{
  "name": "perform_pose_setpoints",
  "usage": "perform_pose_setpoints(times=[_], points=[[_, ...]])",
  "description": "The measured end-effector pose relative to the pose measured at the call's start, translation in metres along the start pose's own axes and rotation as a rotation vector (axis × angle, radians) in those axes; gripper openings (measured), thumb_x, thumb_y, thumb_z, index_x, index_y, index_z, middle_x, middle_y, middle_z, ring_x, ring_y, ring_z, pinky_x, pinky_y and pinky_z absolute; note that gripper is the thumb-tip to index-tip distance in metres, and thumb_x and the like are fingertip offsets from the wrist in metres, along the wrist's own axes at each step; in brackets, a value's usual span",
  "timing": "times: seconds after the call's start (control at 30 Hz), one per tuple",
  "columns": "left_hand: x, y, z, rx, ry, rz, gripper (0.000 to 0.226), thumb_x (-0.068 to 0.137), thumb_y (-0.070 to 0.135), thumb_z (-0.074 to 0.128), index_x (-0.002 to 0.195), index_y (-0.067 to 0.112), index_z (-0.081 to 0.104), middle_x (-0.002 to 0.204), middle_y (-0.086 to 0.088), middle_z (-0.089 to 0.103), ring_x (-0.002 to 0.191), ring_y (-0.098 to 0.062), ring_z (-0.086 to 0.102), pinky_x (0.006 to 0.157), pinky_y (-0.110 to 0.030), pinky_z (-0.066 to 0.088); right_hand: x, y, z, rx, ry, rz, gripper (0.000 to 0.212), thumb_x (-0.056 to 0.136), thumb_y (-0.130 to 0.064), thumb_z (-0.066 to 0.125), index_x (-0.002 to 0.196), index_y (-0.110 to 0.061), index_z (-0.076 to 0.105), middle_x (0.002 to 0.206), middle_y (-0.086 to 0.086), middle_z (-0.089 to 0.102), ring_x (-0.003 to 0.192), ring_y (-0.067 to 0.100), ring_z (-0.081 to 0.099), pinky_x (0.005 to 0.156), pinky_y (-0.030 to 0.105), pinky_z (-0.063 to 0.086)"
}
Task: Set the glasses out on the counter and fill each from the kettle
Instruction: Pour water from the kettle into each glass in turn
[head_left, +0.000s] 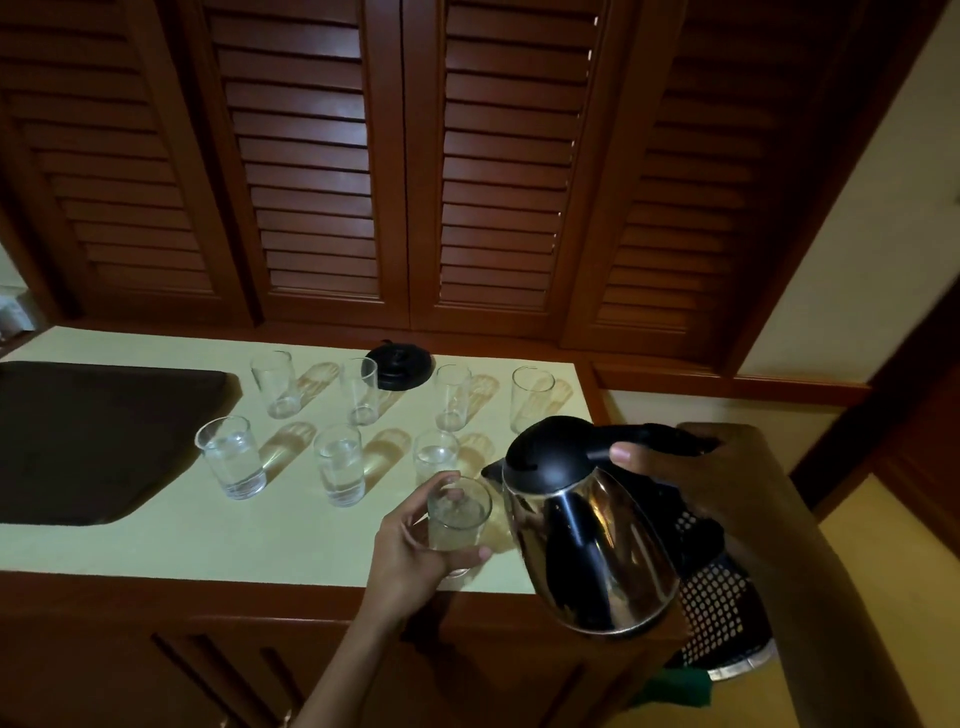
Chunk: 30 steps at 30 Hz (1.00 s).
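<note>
Tumbler: Your left hand (415, 551) gripped the tumbler (458, 514) above the counter's (208, 545) front edge. I couldn't tell its water level.
Kettle: At the tumbler's 3 o'clock, your right hand (691, 467) clasped the steel kettle (587, 540) by its handle, with the spout just beside the rim.
Pouring: You'd likely have done best tipping slowly, spout over the mouth and tumbler upright.
Front row: Three glasses (340, 465), at 10 to 11 o'clock, held water.
Back row: Four glasses (359, 384), around 12 o'clock, looked empty.
Kettle base: The kettle base (399, 366) sat bare among the back row.
Tray: A dark tray (104, 436) lay at 9 o'clock.
</note>
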<state>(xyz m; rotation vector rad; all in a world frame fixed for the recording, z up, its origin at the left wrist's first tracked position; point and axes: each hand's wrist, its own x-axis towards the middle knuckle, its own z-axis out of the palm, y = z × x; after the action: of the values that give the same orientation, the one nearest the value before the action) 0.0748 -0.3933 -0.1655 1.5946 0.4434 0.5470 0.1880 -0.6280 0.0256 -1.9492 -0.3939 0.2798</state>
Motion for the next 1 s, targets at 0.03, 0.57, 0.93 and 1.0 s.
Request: perform_pose_setpoints(times=[0.03, 0.57, 0.93, 1.0], points=[[0.003, 0.000, 0.007, 0.000, -0.008, 0.002, 0.085, 0.050, 0.005, 0.101, 0.125, 0.030, 0.070, 0.120, 0.006, 0.075, 0.114, -0.011, 0.070, 0.086, -0.024, 0.060, -0.001, 0.002, -0.004, 0.030, 0.037, 0.016, 0.034, 0.045, -0.049, 0.085, 0.048, -0.021, 0.066, 0.041, -0.008, 0.063, 0.035, -0.002, 0.056, 0.057, 0.029, 0.044], [0.069, -0.010, 0.093, 0.024, -0.020, 0.011, 0.085, 0.052, 0.006, 0.101, 0.129, 0.023, 0.067, 0.112, 0.025, 0.074, 0.107, 0.006, 0.068, 0.090, -0.023, 0.059, 0.010, 0.039, -0.045, 0.193, 0.342, 0.155, 0.050, 0.042, -0.040, 0.089, 0.075, -0.006, 0.075, 0.049, -0.005, 0.070, 0.055, 0.019, 0.067, 0.060, 0.032, 0.049], [0.073, 0.010, 0.080, 0.297, -0.227, 0.028, 0.126, 0.061, 0.000, 0.093, 0.160, 0.030, 0.022, 0.139, 0.008, 0.061, 0.131, -0.019, 0.059, 0.097, -0.010, 0.047, 0.018, 0.044, -0.044, 0.216, 0.307, 0.152, 0.036, 0.061, -0.024, 0.093, 0.059, -0.011, 0.060, 0.036, -0.010, 0.057, 0.034, 0.000, 0.056, 0.056, 0.028, 0.040], [0.072, 0.033, 0.065, 0.409, -0.202, 0.028, 0.118, 0.072, -0.010, 0.081, 0.163, 0.027, 0.017, 0.156, -0.002, 0.047, 0.145, -0.027, 0.046, 0.103, -0.020, 0.042, 0.019, 0.045, -0.044, 0.202, 0.310, 0.159, 0.035, 0.058, -0.027, 0.094, 0.065, -0.007, 0.066, 0.042, -0.007, 0.064, 0.048, 0.012, 0.064, 0.060, 0.029, 0.044]])
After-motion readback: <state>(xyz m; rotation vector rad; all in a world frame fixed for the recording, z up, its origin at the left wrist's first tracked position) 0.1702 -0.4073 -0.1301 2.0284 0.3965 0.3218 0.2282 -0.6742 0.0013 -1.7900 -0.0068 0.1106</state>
